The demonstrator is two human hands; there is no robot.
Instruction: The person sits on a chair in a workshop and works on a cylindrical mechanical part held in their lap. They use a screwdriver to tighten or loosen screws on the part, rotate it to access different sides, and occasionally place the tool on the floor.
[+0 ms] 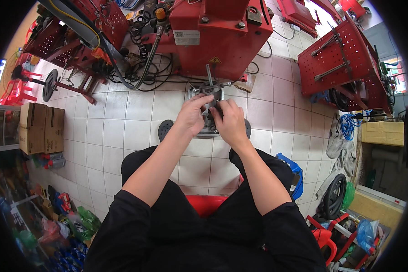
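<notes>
On the floor between my feet stands a grey metal mechanical assembly (210, 131) with a base plate and an upright threaded-looking rod. My left hand (191, 115) is at its left side, fingers curled in against the upper part. My right hand (231, 120) is at the right side, its thumb and fingers bent together at the middle of the assembly. Both hands hide much of the mechanism, and whatever small part lies between the fingers cannot be made out.
A large red machine (213, 45) stands just beyond, with black cables and hoses on the floor to its left. Red perforated racks (344, 59) stand right and left. Cardboard boxes (41, 127) sit at the left; a blue plastic object (296, 174) is beside my right leg.
</notes>
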